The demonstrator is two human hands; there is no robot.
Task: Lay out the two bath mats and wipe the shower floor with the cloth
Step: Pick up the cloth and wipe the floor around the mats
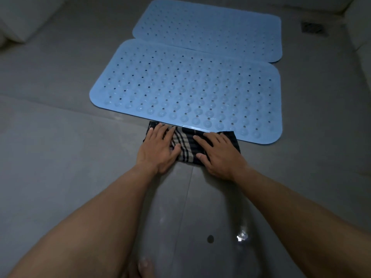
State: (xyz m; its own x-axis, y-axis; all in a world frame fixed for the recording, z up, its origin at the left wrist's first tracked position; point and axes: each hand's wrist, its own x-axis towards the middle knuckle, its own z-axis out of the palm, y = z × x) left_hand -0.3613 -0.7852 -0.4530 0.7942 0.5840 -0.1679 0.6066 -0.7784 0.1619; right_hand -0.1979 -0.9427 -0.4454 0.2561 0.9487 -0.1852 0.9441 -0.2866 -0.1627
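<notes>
Two light blue perforated bath mats lie flat on the grey floor, side by side along their long edges: the near mat and the far mat. A dark plaid cloth lies folded on the floor, its far edge overlapping the near mat's front edge. My left hand presses flat on the cloth's left part, fingers spread. My right hand presses flat on its right part. Both palms rest on top of the cloth rather than gripping it.
A wet sheen and a dark spot mark the grey floor tile between my forearms. A floor drain sits at the far right. Pale walls or ledges border the far left and right. A toe shows at the bottom.
</notes>
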